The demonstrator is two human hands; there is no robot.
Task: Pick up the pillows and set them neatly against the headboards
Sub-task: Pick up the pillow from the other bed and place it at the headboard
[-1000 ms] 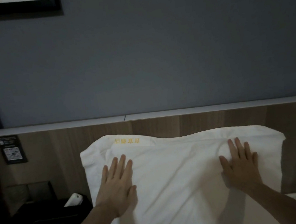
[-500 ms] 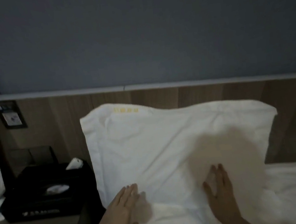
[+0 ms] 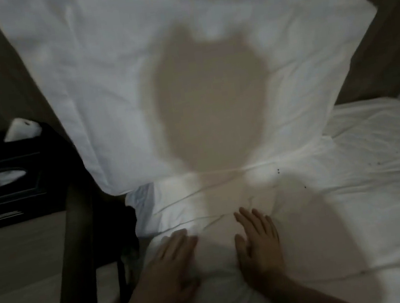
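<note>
A: What takes up most of the view?

B: The bed (image 3: 375, 179), covered in white, wrinkled sheet, filling the lower right. Behind it runs the wooden headboard (image 3: 391, 11), brown and dim.

A: And the pillow?

B: The pillow (image 3: 99, 93) stands upright against the headboard, its lower edge resting on the bed. It is white, with a band of yellow lettering at its top edge, too blurred to read. A large shadow of a head falls across its middle and runs down onto the sheet.

A: What is to the left?

B: A dark nightstand (image 3: 73, 244) just beside the bed. On its surface sits a black tissue box (image 3: 6, 192) with white tissue showing in the oval opening. Behind the box a small white object (image 3: 21, 129) pokes up; I cannot tell what it is.

A: Now the hands.

B: Both lie on the sheet near the bottom, below the pillow and not touching it. The left hand (image 3: 173, 264) rests palm down near the bed's left edge, fingers straight and close together. The right hand (image 3: 259, 242) lies just beside it, palm down, fingers straight and slightly spread, pointing toward the pillow.

A: So neither grip is clamped on anything?

B: No. Each grip is flat, fingers extended, pressing only on the sheet. A few tiny dark specks dot the sheet to the right of the right hand.
</note>
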